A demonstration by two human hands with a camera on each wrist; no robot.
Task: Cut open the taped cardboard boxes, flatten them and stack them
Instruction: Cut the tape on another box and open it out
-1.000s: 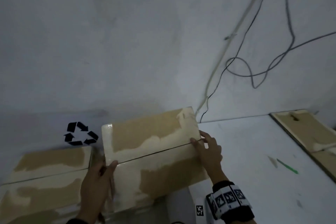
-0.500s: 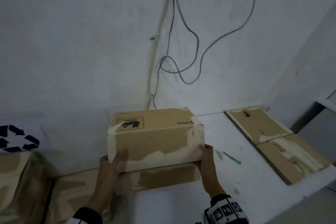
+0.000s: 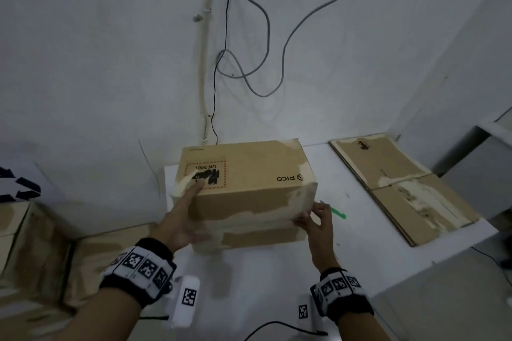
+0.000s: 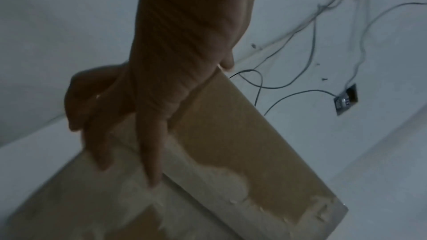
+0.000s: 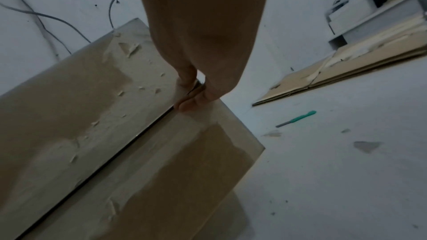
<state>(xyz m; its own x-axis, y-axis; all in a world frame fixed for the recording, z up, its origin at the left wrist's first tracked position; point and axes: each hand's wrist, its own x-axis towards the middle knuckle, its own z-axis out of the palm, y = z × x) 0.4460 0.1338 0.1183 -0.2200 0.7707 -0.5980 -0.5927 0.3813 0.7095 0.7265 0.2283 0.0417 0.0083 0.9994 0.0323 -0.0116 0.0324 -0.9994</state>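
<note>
A brown cardboard box (image 3: 243,174) with torn pale patches and a printed label on top is held at the near left part of the white table (image 3: 277,271); whether it touches the table is unclear. My left hand (image 3: 180,224) grips its left end, one digit up on the top face, the other fingers (image 4: 150,152) lying along the seamed flap face (image 4: 231,143). My right hand (image 3: 315,221) pinches the right edge of that face (image 5: 80,107) at the flap seam. A green-handled cutter (image 3: 338,213) lies on the table just right of the box, untouched.
Flattened cardboard boxes (image 3: 396,183) lie stacked at the table's right end. More taped boxes (image 3: 36,243) stand low at the left, beside the table. Cables (image 3: 249,63) hang on the wall behind. A white shelf (image 3: 484,152) stands at the far right.
Both hands carried the box from the stack on the left over to the white table. It has tipped so its printed face shows on top. My view swung right with it.
</note>
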